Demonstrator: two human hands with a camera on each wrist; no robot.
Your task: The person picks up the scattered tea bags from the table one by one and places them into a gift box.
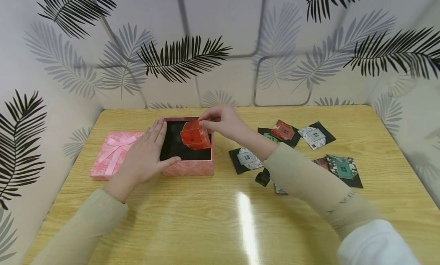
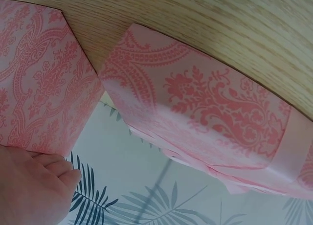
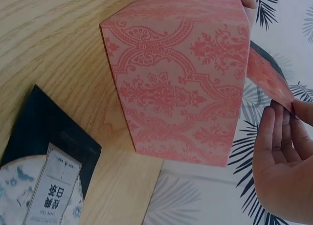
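An uncovered pink patterned gift box [image 1: 192, 168] with a dark interior stands on the table. My left hand [image 1: 148, 150] rests on its left rim, fingers extended and thumb spread toward the front edge. Between thumb and fingers, my right hand [image 1: 225, 121] pinches a red tea sachet [image 1: 194, 137] by its upper right corner. The sachet hangs tilted over the box opening; in the right wrist view its reddish face [image 3: 270, 79] shows beyond the box wall [image 3: 176, 88]. Left of the box lies its pink lid [image 1: 115, 150] with a ribbon bow, partly behind the left hand.
Several tea sachets lie scattered at the right: a white-and-black one [image 1: 245, 159] nearest the box, a red one [image 1: 283, 131], a pale floral one [image 1: 314, 135] and a green one [image 1: 343, 169]. A small black object [image 1: 263, 178] shows beside the right sleeve. A patterned backdrop [image 1: 220, 81] stands behind the table.
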